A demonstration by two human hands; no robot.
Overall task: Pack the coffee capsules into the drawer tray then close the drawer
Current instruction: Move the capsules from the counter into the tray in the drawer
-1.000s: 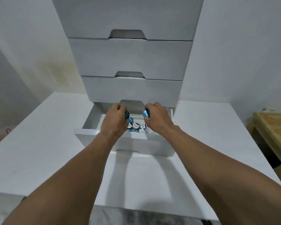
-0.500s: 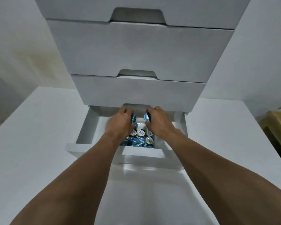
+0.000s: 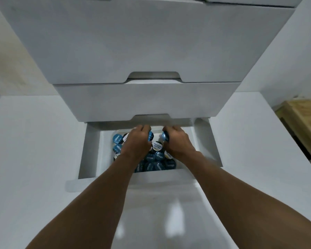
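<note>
Most of the small round foil-lidded coffee capsules [image 3: 159,157] heaped at centre frame have bright blue lids printed with white lettering; a few lids are white with dark print. The left-hand capsule [image 3: 150,136], pinched in my left hand [image 3: 137,144], shows the same blue, and so does the right-hand capsule [image 3: 165,136] in my right hand [image 3: 178,144]. The shallow plastic tray [image 3: 106,150] around them is plain white, as is the open bottom drawer [image 3: 90,150]. The tall drawer cabinet's fronts [image 3: 133,51] above are pale grey-white. The glossy tabletop [image 3: 34,159] is white. At the right edge, a wooden table [image 3: 302,114] is pale yellow-tan with visible grain.

Blue capsules [image 3: 158,156] heaped in open drawer [image 3: 90,150]
</note>
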